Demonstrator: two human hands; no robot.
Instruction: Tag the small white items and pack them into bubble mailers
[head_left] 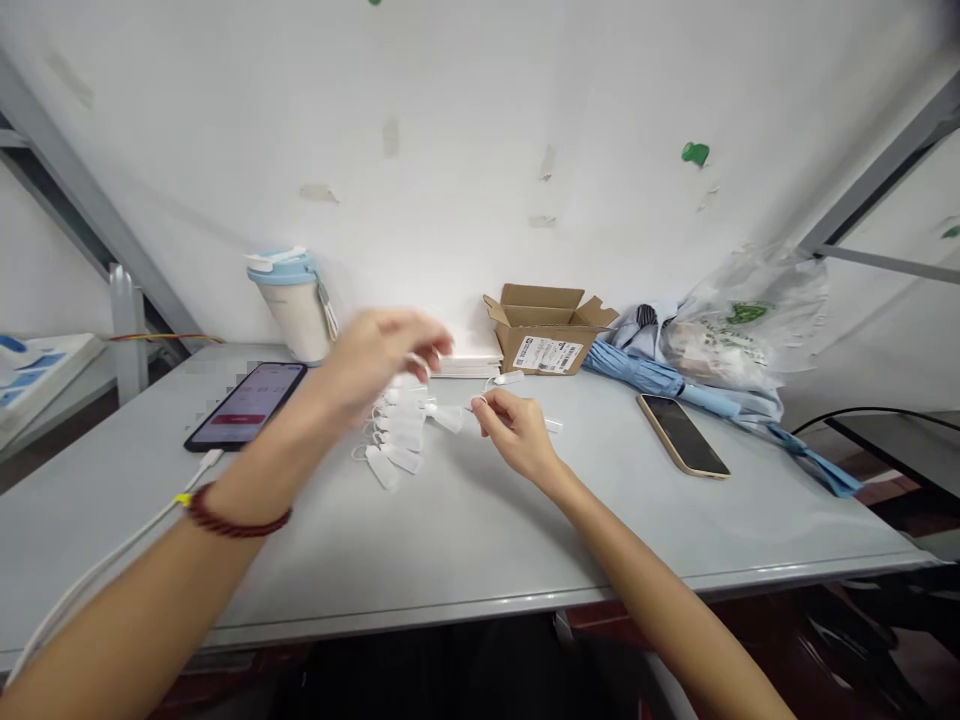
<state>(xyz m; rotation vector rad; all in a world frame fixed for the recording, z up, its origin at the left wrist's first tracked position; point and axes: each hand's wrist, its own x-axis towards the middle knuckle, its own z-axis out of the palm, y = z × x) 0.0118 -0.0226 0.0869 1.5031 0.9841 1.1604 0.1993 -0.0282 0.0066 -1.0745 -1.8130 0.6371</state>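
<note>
My right hand is closed in a pinch, with a thin white loop at its fingertips. Which tag that loop belongs to, I cannot tell. My left hand is raised over the table to the left, its fingers curled and smeared by motion. Something pale shows by its fingertips, too blurred to name. Below it lies an overlapping row of white tags with string loops, the nearest tag lying at an angle. A separate tag lies between my hands, and another tag is just beyond my right fingers.
Behind the hands stand an open cardboard box and a white stack. At left are a cup and a lit phone on a cable. At right lie a second phone, a blue umbrella and a plastic bag.
</note>
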